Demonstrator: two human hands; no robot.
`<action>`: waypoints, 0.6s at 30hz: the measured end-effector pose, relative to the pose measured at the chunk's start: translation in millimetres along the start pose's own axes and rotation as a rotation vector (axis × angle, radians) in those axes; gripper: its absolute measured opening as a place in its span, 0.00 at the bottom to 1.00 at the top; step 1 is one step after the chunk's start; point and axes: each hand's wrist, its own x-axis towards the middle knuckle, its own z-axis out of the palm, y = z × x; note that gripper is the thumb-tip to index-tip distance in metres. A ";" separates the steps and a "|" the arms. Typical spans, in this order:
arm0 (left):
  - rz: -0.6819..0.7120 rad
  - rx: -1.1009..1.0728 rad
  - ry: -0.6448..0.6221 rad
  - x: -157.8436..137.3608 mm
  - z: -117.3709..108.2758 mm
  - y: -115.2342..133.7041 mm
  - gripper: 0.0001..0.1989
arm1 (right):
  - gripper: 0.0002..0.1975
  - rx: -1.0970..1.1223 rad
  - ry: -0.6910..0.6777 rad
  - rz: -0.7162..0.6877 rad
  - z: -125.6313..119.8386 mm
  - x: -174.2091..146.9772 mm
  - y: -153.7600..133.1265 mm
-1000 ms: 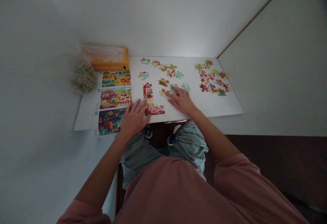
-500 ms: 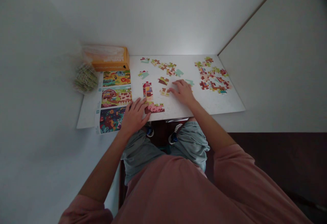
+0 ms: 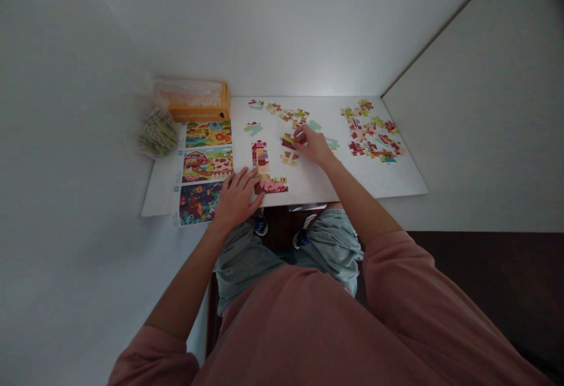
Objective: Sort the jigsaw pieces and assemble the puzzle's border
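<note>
My right hand (image 3: 312, 144) pinches the right end of a brown and green puzzle piece (image 3: 288, 140) over the middle of the white table (image 3: 317, 189). Just below that piece lies a pale cream and brown puzzle piece (image 3: 289, 158). My left hand (image 3: 238, 197) rests flat with fingers spread at the table's front edge. Its fingertips touch the joined puzzle section (image 3: 261, 160), an L shape with a red barn part and a pink strip. Light green puzzle pieces (image 3: 331, 143) lie partly behind my right hand.
A picture sheet (image 3: 208, 164) with three scenes lies at left. Behind it stands an orange box (image 3: 200, 110), beside a clear bag of puzzle pieces (image 3: 157, 133). Loose pieces (image 3: 374, 133) crowd the right side; others (image 3: 286, 113) lie at the back. Walls border the table.
My right hand has shifted from resting with fingers spread to pinching the brown and green puzzle piece. My left hand stays on the joined section. The whole view has shifted slightly.
</note>
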 end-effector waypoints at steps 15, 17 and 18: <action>-0.008 -0.055 0.034 -3.8 12.9 1.0 0.16 | 0.13 0.021 -0.020 0.044 14.2 -101.0 -10.4; -0.002 -0.058 0.043 -4.3 13.4 0.8 0.16 | 0.13 -0.033 0.039 0.027 16.8 -99.4 -11.4; 0.002 -0.057 0.046 -4.5 13.5 0.6 0.16 | 0.13 -0.051 0.065 0.018 17.5 -99.5 -12.2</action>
